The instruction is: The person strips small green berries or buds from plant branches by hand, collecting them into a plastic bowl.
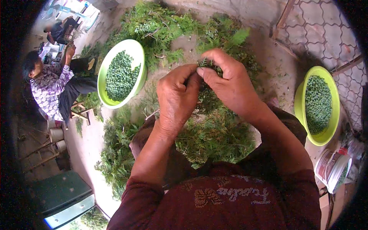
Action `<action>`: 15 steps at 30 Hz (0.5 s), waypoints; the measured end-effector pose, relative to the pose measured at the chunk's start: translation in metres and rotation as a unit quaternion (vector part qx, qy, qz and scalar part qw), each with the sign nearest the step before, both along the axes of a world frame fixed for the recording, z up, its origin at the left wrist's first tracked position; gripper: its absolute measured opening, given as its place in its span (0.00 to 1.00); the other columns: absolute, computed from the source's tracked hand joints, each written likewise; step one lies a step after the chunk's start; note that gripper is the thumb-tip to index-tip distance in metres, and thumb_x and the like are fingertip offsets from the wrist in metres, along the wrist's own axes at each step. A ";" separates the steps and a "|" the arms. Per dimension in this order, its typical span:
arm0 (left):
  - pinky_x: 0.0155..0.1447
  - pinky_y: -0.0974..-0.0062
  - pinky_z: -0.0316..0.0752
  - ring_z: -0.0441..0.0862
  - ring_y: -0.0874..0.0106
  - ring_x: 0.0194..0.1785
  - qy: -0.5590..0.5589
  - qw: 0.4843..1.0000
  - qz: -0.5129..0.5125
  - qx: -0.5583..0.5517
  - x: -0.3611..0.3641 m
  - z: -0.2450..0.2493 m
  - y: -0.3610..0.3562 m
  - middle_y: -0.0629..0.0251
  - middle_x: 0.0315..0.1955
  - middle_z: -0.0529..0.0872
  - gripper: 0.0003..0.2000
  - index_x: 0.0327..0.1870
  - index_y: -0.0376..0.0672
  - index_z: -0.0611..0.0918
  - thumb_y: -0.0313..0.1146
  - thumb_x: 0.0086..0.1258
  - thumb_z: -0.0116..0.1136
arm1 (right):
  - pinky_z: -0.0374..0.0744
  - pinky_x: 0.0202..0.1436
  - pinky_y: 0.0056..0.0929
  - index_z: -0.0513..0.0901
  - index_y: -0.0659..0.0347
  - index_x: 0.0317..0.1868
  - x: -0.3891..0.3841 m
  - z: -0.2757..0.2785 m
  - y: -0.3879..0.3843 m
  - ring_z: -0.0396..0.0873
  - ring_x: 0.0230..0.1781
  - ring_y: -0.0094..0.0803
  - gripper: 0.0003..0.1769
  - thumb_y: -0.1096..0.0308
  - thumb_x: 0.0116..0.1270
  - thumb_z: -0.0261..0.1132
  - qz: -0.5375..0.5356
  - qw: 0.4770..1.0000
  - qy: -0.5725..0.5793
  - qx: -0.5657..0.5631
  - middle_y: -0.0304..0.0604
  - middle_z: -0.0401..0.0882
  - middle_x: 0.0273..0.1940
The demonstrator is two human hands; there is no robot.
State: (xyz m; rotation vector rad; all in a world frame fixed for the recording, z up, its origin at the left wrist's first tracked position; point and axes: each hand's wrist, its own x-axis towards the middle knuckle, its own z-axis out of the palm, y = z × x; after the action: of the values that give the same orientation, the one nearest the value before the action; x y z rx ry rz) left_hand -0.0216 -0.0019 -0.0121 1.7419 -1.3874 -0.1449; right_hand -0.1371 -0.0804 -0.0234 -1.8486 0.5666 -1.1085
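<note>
My left hand (177,94) is closed around a green evergreen sprig (207,64), its thumb and fingertips pressed together. Touching it at the fingertips, my right hand (232,82) pinches the same sprig with thumb and bent index finger. Leafy tips poke out between the two hands, and darker foliage hangs beneath them. Whether a berry is between the fingertips is hidden. Below, a heap of cut evergreen branches (214,140) lies between my knees.
A green basin (142,73) of green berries stands front left; another yellow-green basin (334,130) of berries is at right, near a white bucket (325,170). Branches (153,27) cover the floor ahead. A person in a patterned shirt (50,90) sits at left, another person (59,30) farther back.
</note>
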 end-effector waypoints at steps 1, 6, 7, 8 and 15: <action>0.34 0.72 0.74 0.82 0.66 0.28 -0.001 1.000 -0.010 -0.018 0.000 -0.001 0.000 0.54 0.26 0.82 0.07 0.36 0.36 0.81 0.23 0.56 0.60 | 0.76 0.33 0.34 0.75 0.68 0.43 0.000 -0.001 0.000 0.79 0.27 0.44 0.13 0.71 0.58 0.62 0.000 1.000 0.000 0.000 0.51 0.78 0.28; 0.36 0.78 0.73 0.78 0.77 0.30 0.143 0.990 -0.011 0.013 0.004 0.000 0.003 0.64 0.26 0.83 0.05 0.36 0.35 0.81 0.23 0.61 0.55 | 0.67 0.17 0.23 0.73 0.64 0.38 -0.016 0.022 -0.001 0.68 0.16 0.20 0.09 0.67 0.63 0.57 0.133 0.915 -0.081 0.372 0.36 0.72 0.24; 0.38 0.80 0.72 0.76 0.81 0.32 0.212 0.976 -0.007 0.044 0.006 0.001 0.004 0.68 0.27 0.82 0.05 0.37 0.35 0.80 0.23 0.64 0.53 | 0.58 0.13 0.18 0.73 0.60 0.37 -0.020 0.023 -0.005 0.61 0.13 0.16 0.08 0.64 0.65 0.55 0.164 0.903 -0.132 0.376 0.39 0.72 0.26; 0.38 0.80 0.72 0.76 0.81 0.32 0.211 0.976 -0.004 0.042 0.007 0.003 0.005 0.68 0.27 0.82 0.05 0.37 0.35 0.80 0.23 0.64 0.53 | 0.58 0.13 0.18 0.73 0.60 0.37 -0.024 0.024 -0.009 0.61 0.13 0.16 0.08 0.64 0.65 0.55 0.167 0.902 -0.131 0.375 0.39 0.72 0.26; 0.41 0.84 0.70 0.73 0.85 0.35 0.515 0.857 -0.019 0.022 0.002 0.013 0.002 0.75 0.32 0.81 0.07 0.44 0.39 0.79 0.28 0.68 0.52 | 0.57 0.12 0.17 0.71 0.59 0.36 -0.030 0.027 -0.017 0.59 0.11 0.17 0.13 0.57 0.67 0.55 0.257 0.763 -0.283 0.522 0.42 0.73 0.30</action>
State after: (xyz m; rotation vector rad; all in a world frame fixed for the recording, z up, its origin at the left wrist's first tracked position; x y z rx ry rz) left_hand -0.0200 0.0004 0.0008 1.2953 -0.6002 -0.9818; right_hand -0.1669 -0.0969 0.0038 -0.5579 0.1880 -0.6587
